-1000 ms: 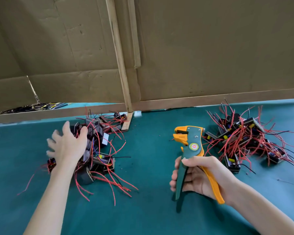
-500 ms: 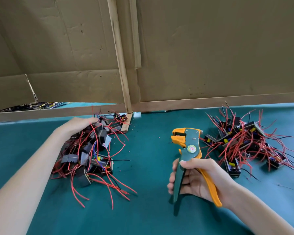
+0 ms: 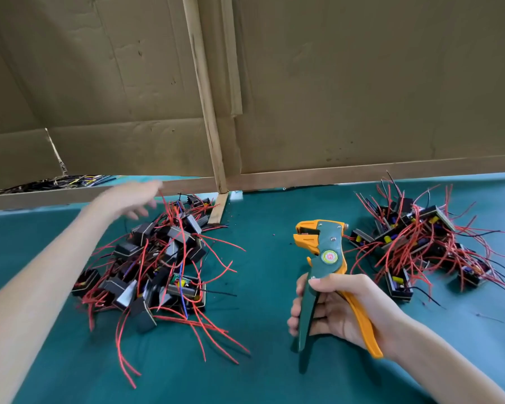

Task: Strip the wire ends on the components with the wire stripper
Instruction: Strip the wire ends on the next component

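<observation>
Two heaps of parts flank the wire stripper [image 3: 324,252], which stands roughly upright above the green tabletop [image 3: 260,360] with its orange-and-green head uppermost and its mouth facing left. The right hand [image 3: 336,307] grips it, fingers [image 3: 296,316] wrapped round the green handle and the orange handle lying in the palm; the handles stand apart, so the tool looks unsqueezed, and no wire sits in its mouth. Left of the stripper lies a pile of components [image 3: 158,266], dark little blocks trailing red leads; right of it and a little farther back lies a second pile [image 3: 420,246] of the same kind. The left hand [image 3: 134,199] is blurred above the far edge of the pile left of the stripper, its fingers [image 3: 146,204] loose and extended with nothing in them. The step in hand looks like fetching a piece to work on, not stripping. The next move probably calls for picking one block free of the tangle, isolating a single lead and bringing its end to the stripper's mouth before the squeeze. Whether either heap is already stripped is too fine to tell. A round sticker [image 3: 329,257], red within green, sits on the stripper's pivot; its writing is too small to read, and no other lettering is legible.
</observation>
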Demonstrator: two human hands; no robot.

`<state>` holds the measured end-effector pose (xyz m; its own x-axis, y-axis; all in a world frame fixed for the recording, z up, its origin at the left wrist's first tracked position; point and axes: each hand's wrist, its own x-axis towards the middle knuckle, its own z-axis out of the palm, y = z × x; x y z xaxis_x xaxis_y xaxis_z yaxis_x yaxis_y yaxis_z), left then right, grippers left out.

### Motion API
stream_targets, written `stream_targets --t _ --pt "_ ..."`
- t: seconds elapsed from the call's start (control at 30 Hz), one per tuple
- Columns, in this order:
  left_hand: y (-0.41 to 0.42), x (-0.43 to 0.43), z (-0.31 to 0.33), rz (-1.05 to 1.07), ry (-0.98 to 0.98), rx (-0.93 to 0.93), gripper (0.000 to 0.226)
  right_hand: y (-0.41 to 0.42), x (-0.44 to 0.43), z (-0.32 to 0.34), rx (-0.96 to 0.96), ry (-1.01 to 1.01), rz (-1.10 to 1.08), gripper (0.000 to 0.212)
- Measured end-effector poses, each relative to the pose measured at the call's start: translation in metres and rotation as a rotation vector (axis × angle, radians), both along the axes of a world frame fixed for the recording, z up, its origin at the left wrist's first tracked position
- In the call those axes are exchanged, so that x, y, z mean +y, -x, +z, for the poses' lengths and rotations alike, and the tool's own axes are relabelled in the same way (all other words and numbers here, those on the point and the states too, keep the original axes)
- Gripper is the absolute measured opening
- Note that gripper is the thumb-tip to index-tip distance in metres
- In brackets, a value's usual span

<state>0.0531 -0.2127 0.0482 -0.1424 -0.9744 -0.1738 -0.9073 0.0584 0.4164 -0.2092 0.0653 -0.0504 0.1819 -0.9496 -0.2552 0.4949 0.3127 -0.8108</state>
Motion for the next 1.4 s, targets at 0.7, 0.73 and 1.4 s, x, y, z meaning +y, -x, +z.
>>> stream_targets --t 0.7,0.73,1.4 --pt "0.101 -0.086 -0.058 -0.049 0.050 -0.175 0.053 0.007 -0.001 -0.002 -0.080 0.012 0.059 0.024" --pt "0.102 -0.087 -0.054 -0.048 0.115 -0.109 0.047 0.007 -0.001 -0.002 -0.079 0.013 0.059 0.024" --pt "0.102 0.158 -0.099 -0.638 0.507 0.422 0.074 0.017 0.000 0.001 -0.002 0.051 -0.143 0.018"
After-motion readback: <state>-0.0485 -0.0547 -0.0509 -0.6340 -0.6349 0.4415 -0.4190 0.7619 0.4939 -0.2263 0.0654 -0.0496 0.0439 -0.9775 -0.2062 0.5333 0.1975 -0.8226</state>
